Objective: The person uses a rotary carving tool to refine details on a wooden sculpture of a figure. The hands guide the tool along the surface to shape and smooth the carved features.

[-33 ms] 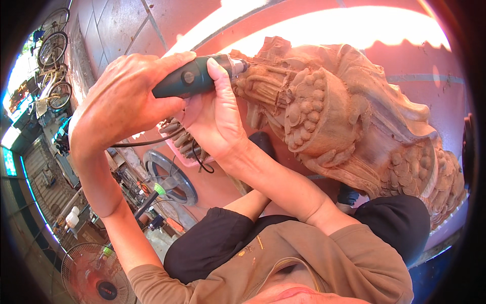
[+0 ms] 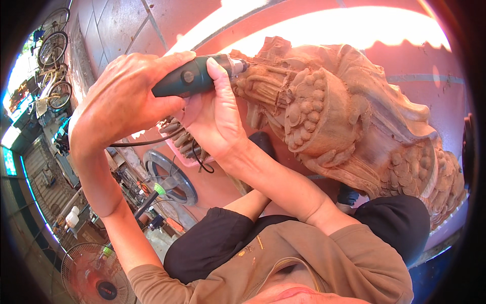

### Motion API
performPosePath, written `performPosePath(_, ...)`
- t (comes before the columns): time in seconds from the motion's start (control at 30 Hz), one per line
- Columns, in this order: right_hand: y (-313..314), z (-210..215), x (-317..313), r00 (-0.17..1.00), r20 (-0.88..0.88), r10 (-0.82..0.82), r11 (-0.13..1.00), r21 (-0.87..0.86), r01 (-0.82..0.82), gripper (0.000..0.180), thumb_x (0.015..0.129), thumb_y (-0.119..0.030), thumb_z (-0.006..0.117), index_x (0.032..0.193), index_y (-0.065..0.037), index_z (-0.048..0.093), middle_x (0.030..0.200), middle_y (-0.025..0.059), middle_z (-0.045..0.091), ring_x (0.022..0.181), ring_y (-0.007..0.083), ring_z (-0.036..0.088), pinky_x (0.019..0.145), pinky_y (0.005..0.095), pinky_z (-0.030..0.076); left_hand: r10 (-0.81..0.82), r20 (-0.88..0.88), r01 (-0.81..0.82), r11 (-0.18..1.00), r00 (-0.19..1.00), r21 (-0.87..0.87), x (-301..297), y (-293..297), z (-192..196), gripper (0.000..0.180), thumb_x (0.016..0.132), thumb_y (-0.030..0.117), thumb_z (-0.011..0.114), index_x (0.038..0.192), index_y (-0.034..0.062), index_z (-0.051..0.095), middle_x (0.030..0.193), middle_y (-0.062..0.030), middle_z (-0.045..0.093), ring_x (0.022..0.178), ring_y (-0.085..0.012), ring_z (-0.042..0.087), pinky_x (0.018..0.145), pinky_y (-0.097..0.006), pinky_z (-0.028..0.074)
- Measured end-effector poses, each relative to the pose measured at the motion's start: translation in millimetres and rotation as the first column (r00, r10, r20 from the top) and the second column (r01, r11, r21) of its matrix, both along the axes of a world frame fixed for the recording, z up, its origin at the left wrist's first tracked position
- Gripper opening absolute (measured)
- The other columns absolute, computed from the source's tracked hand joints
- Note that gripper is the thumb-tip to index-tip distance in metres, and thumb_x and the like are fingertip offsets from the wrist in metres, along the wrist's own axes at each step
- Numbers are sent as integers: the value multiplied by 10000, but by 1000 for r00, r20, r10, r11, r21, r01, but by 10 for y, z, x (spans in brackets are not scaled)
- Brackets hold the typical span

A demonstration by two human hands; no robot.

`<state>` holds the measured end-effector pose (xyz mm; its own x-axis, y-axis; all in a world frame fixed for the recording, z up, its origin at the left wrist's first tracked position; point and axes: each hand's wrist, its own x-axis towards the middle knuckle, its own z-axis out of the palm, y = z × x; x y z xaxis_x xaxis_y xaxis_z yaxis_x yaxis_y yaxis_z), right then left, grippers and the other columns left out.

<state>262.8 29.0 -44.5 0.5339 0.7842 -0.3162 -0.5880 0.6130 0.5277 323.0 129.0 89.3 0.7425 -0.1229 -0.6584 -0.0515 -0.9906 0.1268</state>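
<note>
A dark green rotary tool with a grey metal nose lies across both hands, pointing right. My left hand is closed around its rear part from the left. My right hand grips it from below, the thumb laid along the body near the nose. The tip meets, or is very close to, the narrow end of a reddish-brown carved wooden sculpture; the exact contact is too small to make out. Rounded bead-like lumps and flowing folds cover the sculpture, which lies on its side. A dark cord runs beneath my left hand.
Behind my hands is a pink basket of rod-like tools. A grey round wheel-like object and a fan are on the left. Bicycles stand at the far left. Red tiles in strong sunlight surround the sculpture.
</note>
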Motion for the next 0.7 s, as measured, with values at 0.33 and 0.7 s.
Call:
performPosePath(0.33, 164, -70, 29, 999, 25, 37, 999, 20, -38, 388, 955, -477, 613, 1180, -166, 554, 1101, -12, 628, 1069, 139, 586, 858, 345, 481, 63, 29, -63, 998, 998, 5, 39, 32, -17, 473, 698, 162, 666, 1164, 85, 652, 776, -226, 640, 782, -427, 618, 717, -466, 483)
performPosePath(0.7, 110, -19, 71, 1000, -20, 8, 1000, 1, -8, 382, 965, -465, 602, 1171, -151, 538, 1075, 13, 624, 992, 165, 622, 690, 353, 532, -2, -28, 3, 999, 1000, 49, 101, 16, 1, 620, 651, 111, 706, 1263, 46, 625, 926, -232, 679, 808, -417, 654, 743, -427, 522)
